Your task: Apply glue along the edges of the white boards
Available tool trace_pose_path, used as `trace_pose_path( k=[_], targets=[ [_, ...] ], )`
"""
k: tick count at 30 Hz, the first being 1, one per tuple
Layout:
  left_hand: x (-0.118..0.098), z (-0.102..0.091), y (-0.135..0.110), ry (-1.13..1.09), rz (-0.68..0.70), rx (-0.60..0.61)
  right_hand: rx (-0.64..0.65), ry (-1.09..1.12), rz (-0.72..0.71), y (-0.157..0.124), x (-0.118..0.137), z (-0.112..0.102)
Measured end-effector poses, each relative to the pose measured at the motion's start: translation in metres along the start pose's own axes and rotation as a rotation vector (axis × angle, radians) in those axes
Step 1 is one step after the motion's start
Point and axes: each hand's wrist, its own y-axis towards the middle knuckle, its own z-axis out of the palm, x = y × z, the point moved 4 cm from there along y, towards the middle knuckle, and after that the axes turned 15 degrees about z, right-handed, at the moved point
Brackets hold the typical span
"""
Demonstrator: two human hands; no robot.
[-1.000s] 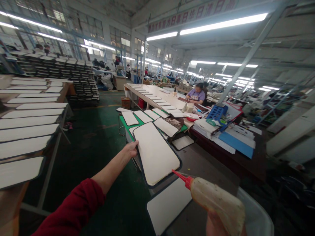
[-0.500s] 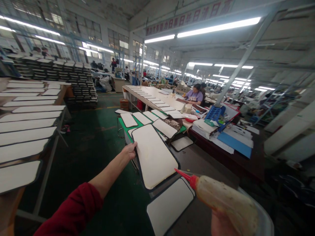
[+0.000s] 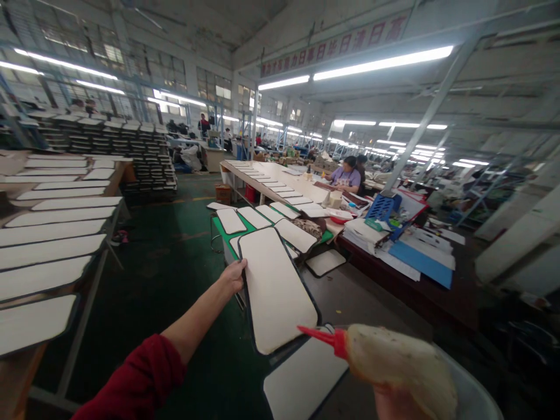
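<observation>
My left hand (image 3: pixel 233 276), arm in a red sleeve, grips the left edge of a long cream panel with a dark border (image 3: pixel 275 289), held out over the table edge. At the bottom right, my right hand (image 3: pixel 396 405) is closed around a squeeze bottle (image 3: pixel 394 361) with a red nozzle pointing left, its tip close to the panel's near end. Only a small part of that hand shows. A second cream panel (image 3: pixel 301 379) lies flat below the bottle.
More cream panels lie on a green-topped table (image 3: pixel 245 224) ahead and on racks at the left (image 3: pixel 48 233). A dark table (image 3: pixel 415 286) holds blue sheets and a blue basket. A person in purple (image 3: pixel 347 172) sits at a far table. Green floor runs between.
The panel in my left hand has shifted slightly nearer and lower. The bottle has tipped flatter and its nozzle has swung left toward the panel's near end.
</observation>
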Motion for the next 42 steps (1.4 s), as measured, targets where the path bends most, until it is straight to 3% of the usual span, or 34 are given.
trace_pose_path(
  k=[7, 10, 13, 18, 20, 25, 27, 32, 38, 42],
  targets=[
    [0.013, 0.038, -0.035, 0.070, 0.020, 0.323, 0.040, 0.123, -0.017, 0.045, 0.045, 0.047],
    [0.019, 0.056, -0.050, 0.093, 0.001, 0.488, 0.061, 0.087, 0.000, 0.068, 0.054, 0.050],
    [0.021, 0.070, -0.055, 0.100, 0.000, 0.586, 0.035, 0.038, 0.020, 0.072, 0.049, 0.034],
    [0.022, 0.079, -0.049, 0.113, -0.039, 0.574, 0.050, -0.056, 0.113, 0.025, 0.015, 0.004],
    [0.027, 0.082, -0.050, 0.132, -0.042, 0.593, 0.071, -0.078, 0.118, 0.019, 0.014, 0.000],
    [0.045, 0.096, -0.069, 0.156, -0.097, 0.731, -0.046, -0.046, 0.005, 0.063, 0.041, -0.016],
    [0.051, 0.102, -0.076, 0.146, -0.104, 0.758, -0.037, -0.063, 0.002, 0.069, 0.041, -0.024],
    [0.062, 0.105, -0.085, 0.158, -0.099, 0.706, 0.125, -0.142, 0.093, 0.046, 0.019, -0.043],
    [0.083, 0.114, -0.102, 0.176, -0.125, 0.713, -0.015, -0.018, 0.051, 0.068, 0.029, -0.080],
    [0.106, 0.125, -0.102, 0.270, -0.111, 0.659, 0.010, -0.066, 0.154, 0.036, 0.006, -0.109]
  ],
)
